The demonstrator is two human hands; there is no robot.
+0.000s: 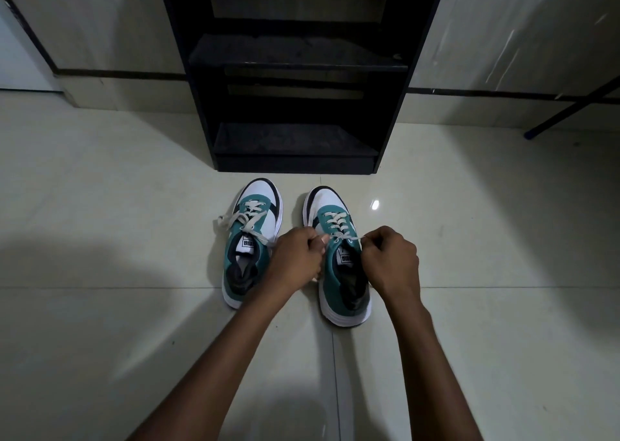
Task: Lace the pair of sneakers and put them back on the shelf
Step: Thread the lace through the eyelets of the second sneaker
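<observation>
Two green, white and black sneakers stand side by side on the tiled floor, toes pointing at the shelf. The left sneaker [250, 239] has a loosely threaded white lace trailing to its left. My left hand [297, 256] and my right hand [391, 261] sit on either side of the right sneaker [339, 256], each pinching one end of its white lace [339, 227] near the top eyelets. The lace is stretched taut between the two hands. The black shelf unit [295, 111] stands just beyond the shoes, its two visible boards bare.
Pale glossy floor tiles [134, 205] spread all around the shoes. A wall with a dark skirting strip [117, 74] runs behind the shelf. A dark rod with a blue tip [550, 120] slants down to the floor at the far right.
</observation>
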